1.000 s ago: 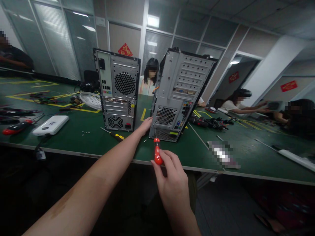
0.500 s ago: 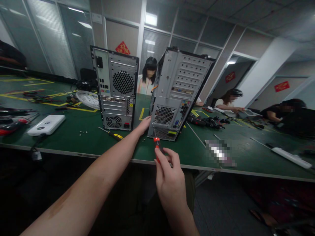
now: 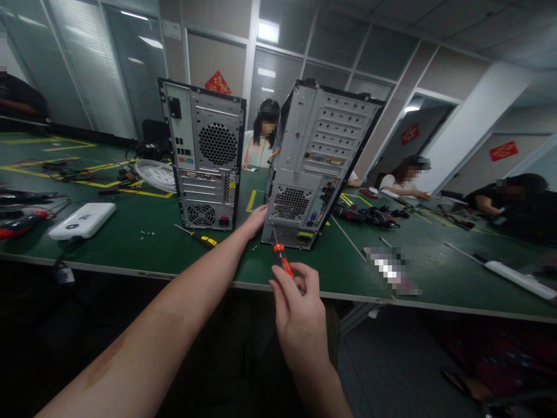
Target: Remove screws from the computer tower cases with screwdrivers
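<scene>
We list: left hand (image 3: 259, 221), fingers hidden behind desktop computer tower (image 3: 311, 165); red-handled screwdriver (image 3: 284, 260), tip indistinct; flat object (image 3: 391, 271), pixelated.

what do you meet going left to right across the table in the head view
Red-and-black tool handle → white power bank → small screws → first computer tower → left hand → second computer tower → white bar

Counter (image 3: 339, 270): carries left computer tower (image 3: 203, 154) and right computer tower (image 3: 319, 165), side by side. Left hand (image 3: 257, 220): between the towers, at the right one's lower left side. Right hand (image 3: 301, 302): before the right tower, holding a screwdriver (image 3: 284, 262), tip at that tower's lower left. Second screwdriver (image 3: 202, 238): before left tower. Loose screws (image 3: 147, 234): left of it. Corded device (image 3: 83, 220): farther left. Basket (image 3: 154, 176): left of left tower. Cable bundle (image 3: 383, 216): right of right tower.
</scene>
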Demonstrator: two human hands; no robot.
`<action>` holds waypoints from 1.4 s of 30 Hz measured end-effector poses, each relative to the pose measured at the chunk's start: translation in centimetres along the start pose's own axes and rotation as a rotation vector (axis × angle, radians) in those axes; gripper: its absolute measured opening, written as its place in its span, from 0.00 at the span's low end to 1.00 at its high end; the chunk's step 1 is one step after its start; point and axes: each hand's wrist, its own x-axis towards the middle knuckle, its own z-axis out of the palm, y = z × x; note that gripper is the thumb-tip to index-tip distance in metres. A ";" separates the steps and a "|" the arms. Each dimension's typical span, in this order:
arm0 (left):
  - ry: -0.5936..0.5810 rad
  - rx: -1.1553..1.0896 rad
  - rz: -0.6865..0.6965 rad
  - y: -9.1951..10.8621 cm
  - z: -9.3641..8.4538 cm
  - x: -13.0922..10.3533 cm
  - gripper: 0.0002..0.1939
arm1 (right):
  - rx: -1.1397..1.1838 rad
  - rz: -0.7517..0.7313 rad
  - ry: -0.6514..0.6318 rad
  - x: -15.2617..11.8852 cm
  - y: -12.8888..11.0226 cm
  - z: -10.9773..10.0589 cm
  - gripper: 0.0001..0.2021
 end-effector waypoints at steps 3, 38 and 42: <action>0.010 -0.036 -0.064 0.2 0.1 0.0 0.25 | -0.023 -0.002 -0.036 0.0 -0.2 -0.2 0.14; 0.007 -0.044 -0.059 0.4 0.1 -0.2 0.23 | 0.065 0.018 -0.042 1.2 -1.1 -0.6 0.14; 0.013 -0.031 -0.044 0.4 0.1 -0.2 0.22 | 0.054 -0.003 -0.102 1.2 -1.4 -0.7 0.19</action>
